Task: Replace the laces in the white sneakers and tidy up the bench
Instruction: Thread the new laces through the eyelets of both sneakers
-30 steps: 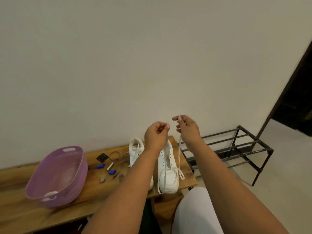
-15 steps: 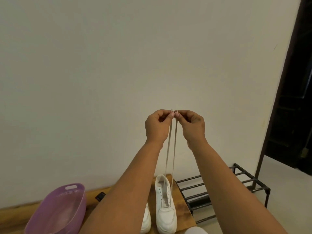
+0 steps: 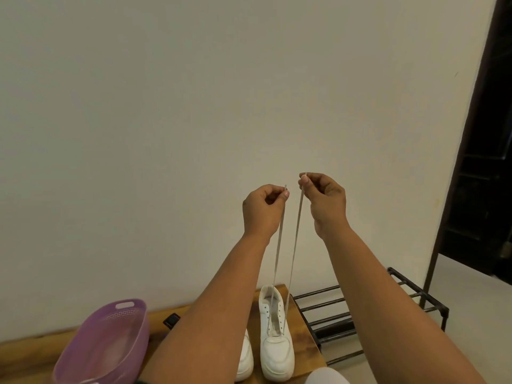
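Clearly the shoelace runs through the lowest eyelets of the right-hand white sneaker on the counter, its two ends drawn up taut. The left hand pinches one end and the right hand the other, fingers curled round the tips. To do this well, I judge, bring the tips level so both halves match before crossing; the second sneaker and purple basket sit beside.
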